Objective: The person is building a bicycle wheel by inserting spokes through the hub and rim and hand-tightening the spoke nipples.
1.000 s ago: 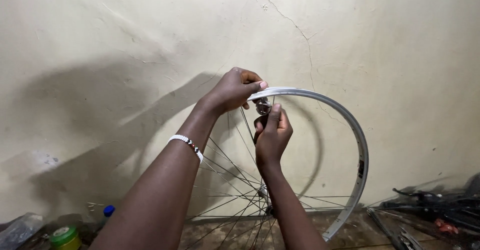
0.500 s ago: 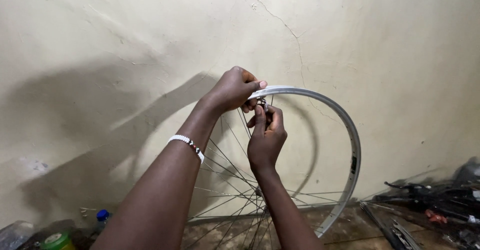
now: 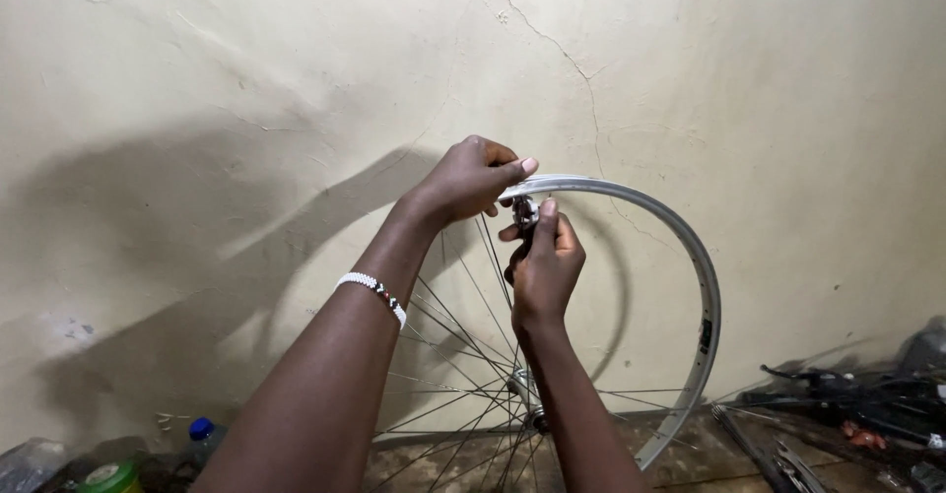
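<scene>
The left hand (image 3: 471, 180) grips the wheel rim (image 3: 680, 247) while the right hand (image 3: 544, 262) pinches a small tool (image 3: 524, 213) on a spoke, mid-adjustment, most spokes already laced.

Both arms raised, left hand (image 3: 468, 180) curled, right hand (image 3: 544, 266) fingers pinched

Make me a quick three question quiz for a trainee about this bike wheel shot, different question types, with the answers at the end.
1. True or false: the left hand grips the top of the silver wheel rim.
2. What does the right hand pinch just under the rim? A) a small metal tool B) a paint brush C) a tyre tube
3. Fill in: the left wrist wears a white beaded ____.

Key: 1 true. 2 A, held at the spokes near the rim. 3 bracelet.
</scene>
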